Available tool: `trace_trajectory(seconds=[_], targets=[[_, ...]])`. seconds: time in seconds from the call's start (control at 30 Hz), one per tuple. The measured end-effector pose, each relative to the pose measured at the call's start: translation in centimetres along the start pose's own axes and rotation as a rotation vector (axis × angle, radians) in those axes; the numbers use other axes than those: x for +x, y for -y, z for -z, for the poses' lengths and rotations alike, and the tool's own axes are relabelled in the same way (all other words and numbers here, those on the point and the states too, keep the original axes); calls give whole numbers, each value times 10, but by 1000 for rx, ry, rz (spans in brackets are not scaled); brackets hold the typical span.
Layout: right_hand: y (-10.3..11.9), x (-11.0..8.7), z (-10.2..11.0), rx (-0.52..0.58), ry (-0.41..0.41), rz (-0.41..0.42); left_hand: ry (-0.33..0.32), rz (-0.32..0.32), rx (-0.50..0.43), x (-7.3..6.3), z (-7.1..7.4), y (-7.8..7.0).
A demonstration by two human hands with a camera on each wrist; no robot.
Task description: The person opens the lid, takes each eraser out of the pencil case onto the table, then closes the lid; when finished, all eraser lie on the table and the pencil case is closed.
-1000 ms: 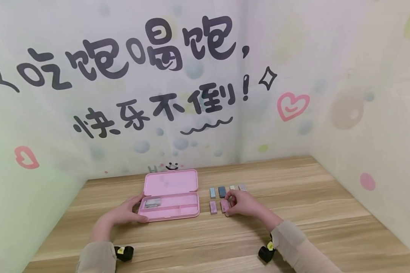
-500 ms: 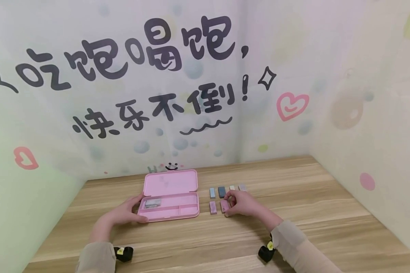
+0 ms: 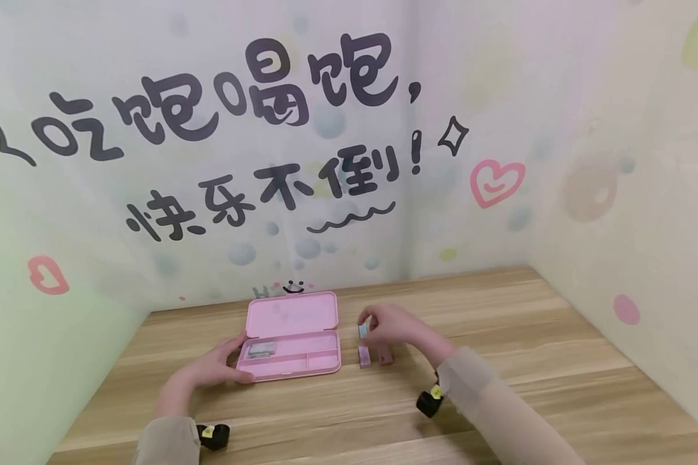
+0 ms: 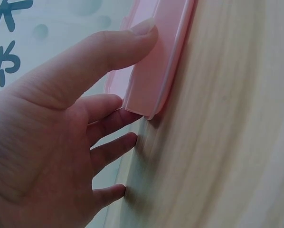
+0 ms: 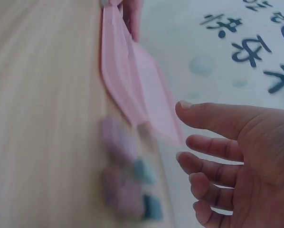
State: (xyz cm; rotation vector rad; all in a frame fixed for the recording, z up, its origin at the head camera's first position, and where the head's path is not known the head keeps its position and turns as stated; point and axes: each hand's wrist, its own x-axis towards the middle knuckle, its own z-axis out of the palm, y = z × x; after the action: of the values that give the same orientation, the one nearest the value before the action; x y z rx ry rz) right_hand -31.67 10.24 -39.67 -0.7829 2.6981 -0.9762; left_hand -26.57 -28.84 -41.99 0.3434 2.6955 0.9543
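Observation:
An opened pink pencil case (image 3: 293, 315) lies on the table with its lid tipped back. At its left end, my left hand (image 3: 208, 370) holds it, thumb at the front corner and fingertips at the far side, as the left wrist view shows. My right hand (image 3: 400, 326) hovers over small eraser-like blocks, overlapping a light blue block (image 3: 362, 330) in the head view. Nothing sits between its parted thumb and fingers (image 5: 206, 161) in the right wrist view. A purple block (image 3: 364, 357) and a pink block (image 3: 386, 354) lie nearer me. This hand hides the other blocks behind it.
Pale grey blocks (image 3: 262, 350) lie in the case's back left compartment. The wood-grain table (image 3: 337, 420) meets a printed backdrop (image 3: 209, 271) behind the case. Pale walls stand on both sides.
My right hand has left the pink block and moved left and back toward the light blue one. The pink block stays on the table. My left hand keeps its place on the case.

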Motion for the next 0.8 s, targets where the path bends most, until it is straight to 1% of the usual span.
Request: trace_trajectory(seconds=[0.17,0.3,0.43,0.53,0.6,0.73,0.8], targets=[[32,34,-11,-39,99,15,-9,5,-4,-2,-1,1],[47,58,-24,-82,166,100,-15,2,-7,-2,0,-1],[56,81,-38,-75,224,188,-16,11,-20,-2,0,-2],[63,94,-46,-74,256,236,-20,19,-24,-2,0,-2],[70,101,-51,-82,269,253,-24,21,-24,-2,0,-1],[82,112,-64,-132,273,269,-26,5,-23,-4,1,-2],[87,117,-71,-174,262,280,-28,-1,-25,-5,2,-3]])
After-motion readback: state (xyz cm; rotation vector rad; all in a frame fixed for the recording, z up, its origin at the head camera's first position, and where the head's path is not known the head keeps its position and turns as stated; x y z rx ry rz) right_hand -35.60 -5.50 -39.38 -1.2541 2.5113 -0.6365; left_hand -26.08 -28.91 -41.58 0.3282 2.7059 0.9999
